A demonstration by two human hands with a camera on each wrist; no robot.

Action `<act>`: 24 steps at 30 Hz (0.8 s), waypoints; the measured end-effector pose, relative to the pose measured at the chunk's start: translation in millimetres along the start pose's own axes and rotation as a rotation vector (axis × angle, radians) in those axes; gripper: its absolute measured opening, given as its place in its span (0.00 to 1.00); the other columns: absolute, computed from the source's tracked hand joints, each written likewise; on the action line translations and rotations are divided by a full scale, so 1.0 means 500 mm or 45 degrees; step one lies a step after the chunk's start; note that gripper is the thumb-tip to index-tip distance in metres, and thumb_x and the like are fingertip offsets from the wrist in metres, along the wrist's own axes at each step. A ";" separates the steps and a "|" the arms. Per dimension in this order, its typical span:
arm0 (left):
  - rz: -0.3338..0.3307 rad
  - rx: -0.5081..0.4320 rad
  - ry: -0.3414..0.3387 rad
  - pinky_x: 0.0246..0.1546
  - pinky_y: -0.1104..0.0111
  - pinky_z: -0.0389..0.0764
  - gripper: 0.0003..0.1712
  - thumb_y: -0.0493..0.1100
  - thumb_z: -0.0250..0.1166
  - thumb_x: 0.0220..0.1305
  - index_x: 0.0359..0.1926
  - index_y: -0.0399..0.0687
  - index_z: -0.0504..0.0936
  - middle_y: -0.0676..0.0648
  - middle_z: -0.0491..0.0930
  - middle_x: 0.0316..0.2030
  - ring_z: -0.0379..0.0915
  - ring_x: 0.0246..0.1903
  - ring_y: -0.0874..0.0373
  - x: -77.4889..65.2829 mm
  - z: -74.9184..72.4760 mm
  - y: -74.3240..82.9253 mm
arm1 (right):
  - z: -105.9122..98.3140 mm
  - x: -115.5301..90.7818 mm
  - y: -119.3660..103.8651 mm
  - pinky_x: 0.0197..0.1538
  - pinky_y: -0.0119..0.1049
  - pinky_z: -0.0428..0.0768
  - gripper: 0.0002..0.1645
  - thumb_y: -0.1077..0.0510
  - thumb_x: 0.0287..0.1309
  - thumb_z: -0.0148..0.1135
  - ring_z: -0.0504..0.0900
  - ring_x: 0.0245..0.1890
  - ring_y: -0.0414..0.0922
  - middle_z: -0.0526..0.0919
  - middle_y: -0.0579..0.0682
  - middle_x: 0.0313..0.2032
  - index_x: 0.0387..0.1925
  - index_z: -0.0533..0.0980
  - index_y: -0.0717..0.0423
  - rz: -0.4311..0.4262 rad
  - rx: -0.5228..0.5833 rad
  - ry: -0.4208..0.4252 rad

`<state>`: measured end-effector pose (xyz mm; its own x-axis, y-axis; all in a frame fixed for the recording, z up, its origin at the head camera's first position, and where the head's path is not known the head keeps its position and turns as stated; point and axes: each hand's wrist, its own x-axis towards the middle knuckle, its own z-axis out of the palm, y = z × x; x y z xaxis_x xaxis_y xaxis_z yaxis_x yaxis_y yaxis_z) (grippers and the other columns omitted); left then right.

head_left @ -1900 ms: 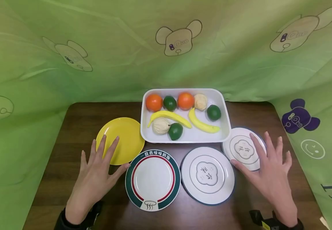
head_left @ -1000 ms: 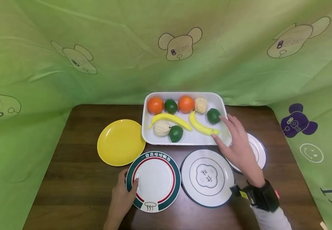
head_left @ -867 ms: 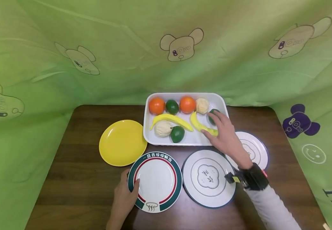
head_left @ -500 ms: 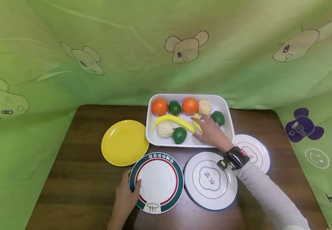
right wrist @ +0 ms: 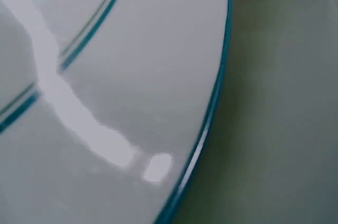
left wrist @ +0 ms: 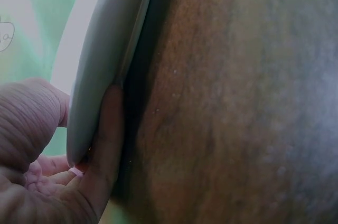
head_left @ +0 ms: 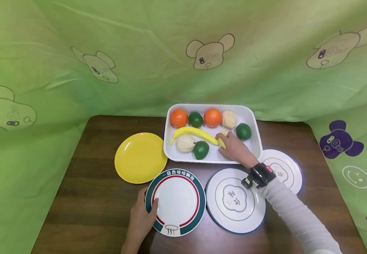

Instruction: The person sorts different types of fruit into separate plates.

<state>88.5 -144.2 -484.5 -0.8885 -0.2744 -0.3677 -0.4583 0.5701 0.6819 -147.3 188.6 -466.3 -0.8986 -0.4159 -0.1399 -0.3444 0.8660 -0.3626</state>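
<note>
In the head view my left hand [head_left: 141, 219] grips the left edge of a green-rimmed white plate [head_left: 177, 199], thumb over the rim. Seen in the left wrist view, fingers [left wrist: 110, 129] reach under the plate [left wrist: 90, 92], close to the wooden table. My right hand [head_left: 235, 149] is inside the white tray [head_left: 213, 155], pinching a banana [head_left: 222, 143] that it mostly hides. Left of it lies another banana [head_left: 194, 132]. Only a blue-rimmed plate [right wrist: 158, 76] and a pale surface show in the right wrist view, without the hand.
Two orange fruits [head_left: 213, 117], several green fruits [head_left: 243, 131] and two cream-coloured round fruits [head_left: 185, 143] share the tray. A yellow plate [head_left: 141, 158] sits at left. White plates [head_left: 215, 208] lie under the right forearm, another plate [head_left: 292, 173] farther right. Green cloth [head_left: 158, 81] surrounds the table [head_left: 84, 197].
My left hand has come from above the yellow plate to the green-rimmed plate's edge. The right hand has moved left into the tray, and its fingers have closed on the right-hand banana.
</note>
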 end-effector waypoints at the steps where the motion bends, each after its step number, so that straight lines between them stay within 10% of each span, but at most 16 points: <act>1: 0.007 0.002 0.003 0.49 0.47 0.85 0.36 0.46 0.67 0.69 0.70 0.43 0.61 0.34 0.77 0.61 0.80 0.52 0.41 0.000 0.000 0.000 | 0.000 -0.001 0.001 0.28 0.39 0.75 0.26 0.57 0.63 0.61 0.76 0.30 0.50 0.76 0.61 0.40 0.63 0.70 0.50 -0.010 0.007 0.021; 6: 0.034 0.006 0.021 0.49 0.47 0.84 0.35 0.45 0.67 0.69 0.70 0.42 0.61 0.33 0.78 0.60 0.80 0.52 0.41 -0.001 0.002 -0.001 | -0.008 -0.004 -0.010 0.25 0.39 0.76 0.18 0.58 0.72 0.56 0.80 0.25 0.50 0.82 0.56 0.29 0.60 0.69 0.50 -0.114 0.035 0.176; 15: 0.017 0.018 0.020 0.51 0.46 0.83 0.35 0.45 0.67 0.69 0.70 0.42 0.61 0.33 0.77 0.61 0.79 0.54 0.41 -0.001 0.002 -0.002 | -0.058 -0.033 -0.141 0.21 0.34 0.76 0.26 0.51 0.71 0.61 0.80 0.20 0.46 0.88 0.58 0.44 0.65 0.72 0.56 -0.500 0.032 0.577; 24: 0.053 0.007 0.038 0.49 0.47 0.84 0.34 0.44 0.67 0.69 0.69 0.42 0.62 0.32 0.77 0.61 0.80 0.53 0.40 -0.001 0.004 -0.007 | 0.017 -0.129 -0.335 0.20 0.16 0.57 0.21 0.47 0.70 0.61 0.70 0.15 0.33 0.80 0.41 0.26 0.60 0.77 0.48 -1.090 -0.074 0.488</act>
<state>90.4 -144.5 -487.8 -0.9072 -0.2731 -0.3200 -0.4207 0.5857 0.6928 -29.1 68.2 -404.2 -0.3582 -0.8071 0.4694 -0.9332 0.3248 -0.1537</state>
